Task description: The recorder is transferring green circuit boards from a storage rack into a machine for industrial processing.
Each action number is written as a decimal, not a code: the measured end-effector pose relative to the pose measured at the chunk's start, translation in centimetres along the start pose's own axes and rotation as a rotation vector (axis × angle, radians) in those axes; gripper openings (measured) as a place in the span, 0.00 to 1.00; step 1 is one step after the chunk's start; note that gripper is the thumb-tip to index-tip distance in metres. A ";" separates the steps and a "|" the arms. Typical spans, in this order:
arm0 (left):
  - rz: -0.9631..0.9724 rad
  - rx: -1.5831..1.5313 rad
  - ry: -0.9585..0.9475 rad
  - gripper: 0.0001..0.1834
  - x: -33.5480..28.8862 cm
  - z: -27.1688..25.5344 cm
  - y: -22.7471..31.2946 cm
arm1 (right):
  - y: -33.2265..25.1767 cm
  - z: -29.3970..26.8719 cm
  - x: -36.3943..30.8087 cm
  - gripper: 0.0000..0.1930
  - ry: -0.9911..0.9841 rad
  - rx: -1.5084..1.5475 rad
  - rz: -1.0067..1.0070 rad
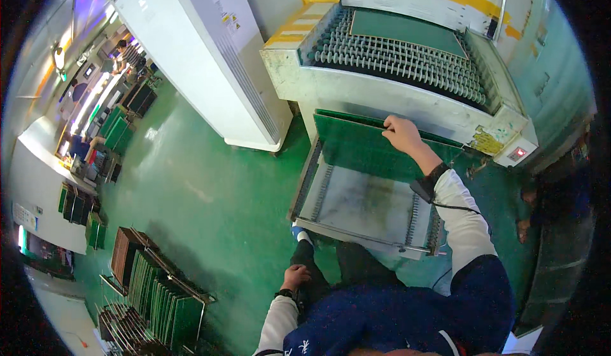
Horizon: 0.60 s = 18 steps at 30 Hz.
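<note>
My right hand is closed over the top edge of a green circuit board panel, thumb and fingers pinching it. The panel stands upright and slightly tilted at the far end of a low rack with toothed side rails and a pale base. More green panel edges show behind it. My left hand is low beside my left leg, its fingers curled, with nothing visible in it. Beyond the rack is a conveyor machine with rows of rollers. A flat green board lies on the rollers at the far end.
A tall white cabinet unit stands left of the machine. At the lower left, a metal rack holds several upright green panels. Farther left, people sit at a lit bench beside more panel racks. Dark shelving runs along the right.
</note>
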<state>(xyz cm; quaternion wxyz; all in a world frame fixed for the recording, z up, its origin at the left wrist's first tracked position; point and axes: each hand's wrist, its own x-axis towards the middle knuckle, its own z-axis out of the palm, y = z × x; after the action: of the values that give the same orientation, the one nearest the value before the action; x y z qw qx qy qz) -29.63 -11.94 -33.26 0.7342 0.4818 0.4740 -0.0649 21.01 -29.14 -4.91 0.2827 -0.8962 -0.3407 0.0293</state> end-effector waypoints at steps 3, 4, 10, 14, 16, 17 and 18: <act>0.018 0.016 0.025 0.14 -0.8 0.6 0.7 | -0.2 0.2 0.4 0.11 -0.075 -0.262 0.032; 0.019 0.021 0.045 0.14 -0.9 0.7 0.8 | 0.3 0.6 0.5 0.11 -0.096 -0.339 0.028; 0.094 0.061 0.033 0.15 -1.1 -0.1 0.8 | 1.3 2.4 1.6 0.16 -0.138 -0.471 0.010; 0.109 -0.049 0.011 0.14 -1.1 -0.4 0.3 | 0.3 0.5 1.6 0.17 -0.121 -0.494 0.019; 0.107 -0.056 0.000 0.14 -1.0 -0.5 0.4 | -0.2 -1.0 1.6 0.15 -0.064 -0.505 -0.008; 0.099 -0.012 0.008 0.14 -0.8 -0.3 0.6 | -0.3 -2.1 1.9 0.15 -0.008 -0.458 -0.035; 0.090 0.035 0.013 0.14 -0.8 0.1 1.1 | -1.1 -3.7 2.0 0.15 -0.003 -0.482 -0.032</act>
<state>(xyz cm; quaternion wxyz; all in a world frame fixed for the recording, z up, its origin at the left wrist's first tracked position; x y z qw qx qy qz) -29.41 -11.72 -31.96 0.7246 0.5158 0.4555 -0.0371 22.76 -29.02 -0.99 0.0603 -0.9322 -0.3525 -0.0562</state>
